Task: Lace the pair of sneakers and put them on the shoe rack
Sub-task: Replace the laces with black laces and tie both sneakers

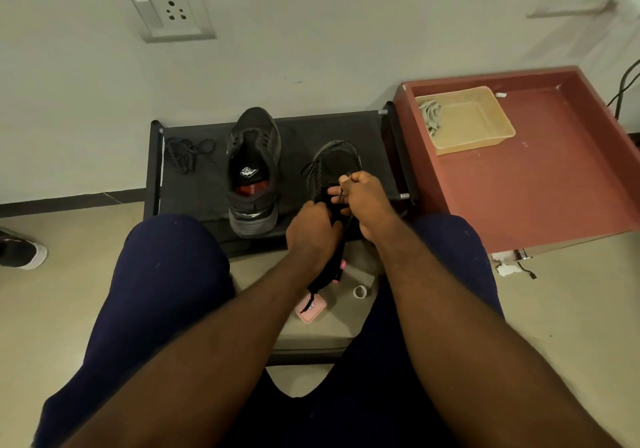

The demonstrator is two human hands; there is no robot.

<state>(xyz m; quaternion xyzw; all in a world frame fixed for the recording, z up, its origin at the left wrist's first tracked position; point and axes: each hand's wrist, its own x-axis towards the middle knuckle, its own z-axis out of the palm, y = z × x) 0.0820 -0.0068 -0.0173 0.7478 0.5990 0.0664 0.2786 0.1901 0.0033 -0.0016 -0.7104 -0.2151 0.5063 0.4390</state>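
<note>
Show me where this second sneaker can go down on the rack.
Widest bare fabric: right of the standing sneaker, up to the rack's right rail, beyond the held sneaker. A narrower strip lies between the loose lace and the standing sneaker. Crowded: the near floor, with pink case and white ring.

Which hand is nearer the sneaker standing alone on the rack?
Left. The left hand grips the other sneaker just beside the heel of the standing sneaker; the right hand, pinching a lace, is farther right.
</note>
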